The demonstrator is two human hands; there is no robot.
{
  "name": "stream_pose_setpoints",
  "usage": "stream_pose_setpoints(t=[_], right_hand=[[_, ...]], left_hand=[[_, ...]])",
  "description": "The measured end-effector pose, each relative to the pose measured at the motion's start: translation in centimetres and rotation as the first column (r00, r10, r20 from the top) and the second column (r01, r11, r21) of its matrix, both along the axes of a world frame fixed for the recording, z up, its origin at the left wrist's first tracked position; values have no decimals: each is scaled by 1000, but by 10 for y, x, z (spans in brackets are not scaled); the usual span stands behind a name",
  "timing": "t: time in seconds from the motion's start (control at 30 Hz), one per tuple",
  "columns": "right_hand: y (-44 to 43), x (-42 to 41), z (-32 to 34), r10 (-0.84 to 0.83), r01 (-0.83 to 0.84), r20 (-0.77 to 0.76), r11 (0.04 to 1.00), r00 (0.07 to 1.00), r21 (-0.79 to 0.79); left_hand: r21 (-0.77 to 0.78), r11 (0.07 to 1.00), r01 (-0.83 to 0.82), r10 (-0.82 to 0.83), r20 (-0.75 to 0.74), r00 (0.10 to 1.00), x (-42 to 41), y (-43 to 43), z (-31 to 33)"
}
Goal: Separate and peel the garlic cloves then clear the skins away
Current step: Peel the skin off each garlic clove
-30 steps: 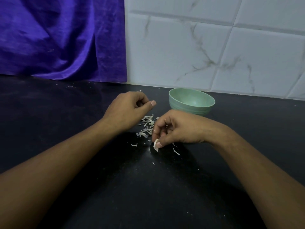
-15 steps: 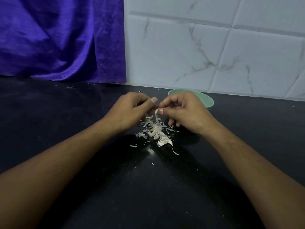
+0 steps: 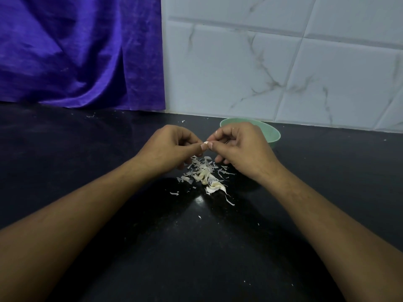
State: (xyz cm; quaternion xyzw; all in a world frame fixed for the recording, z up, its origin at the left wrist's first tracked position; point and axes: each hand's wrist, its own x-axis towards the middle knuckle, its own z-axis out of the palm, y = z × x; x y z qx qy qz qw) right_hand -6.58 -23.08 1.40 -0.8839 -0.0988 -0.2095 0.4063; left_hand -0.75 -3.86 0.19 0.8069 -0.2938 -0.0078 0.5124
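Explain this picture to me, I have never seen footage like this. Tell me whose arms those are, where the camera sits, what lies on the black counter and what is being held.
There is no machine here. A person works with bare hands, and one wide-angle camera worn on the head looks forward and down, so both arms reach in from the bottom. The left hand and the right hand meet above the black counter and pinch a small pale garlic piece between their fingertips. Whether it is clove or skin is too small to tell. Below them lies a pile of garlic skins, with loose flakes around it. A green bowl stands behind the right hand, partly hidden. At the back are a purple cloth and a white tiled wall.
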Motion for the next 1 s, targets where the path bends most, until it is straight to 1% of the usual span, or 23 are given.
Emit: stream_pose_setpoints(t=[0.1, 0.2, 0.27, 0.4, 0.8, 1.0], right_hand=[[2, 1, -3, -5, 7, 23, 997, 1000, -71], [3, 0, -5, 8, -5, 34, 996, 999, -84], [3, 1, -5, 4, 1, 51, 995, 999, -95], [1, 5, -5, -37, 55, 105, 984, 994, -168], [6, 4, -7, -47, 94, 167, 953, 985, -288], [9, 3, -8, -59, 109, 173, 950, 983, -293]], left_hand=[[-42, 999, 0, -4, -86, 996, -1, 0, -2], [-100, 995, 2, -18, -159, 987, -3, -2, -2], [-113, 994, -10, -10, -177, 984, -4, -3, -1], [-142, 989, -49, 20, -198, 980, -5, -4, 1], [-110, 990, -87, 70, -154, 986, -8, -5, 1], [-89, 991, -104, 93, -117, 989, -13, -7, 0]])
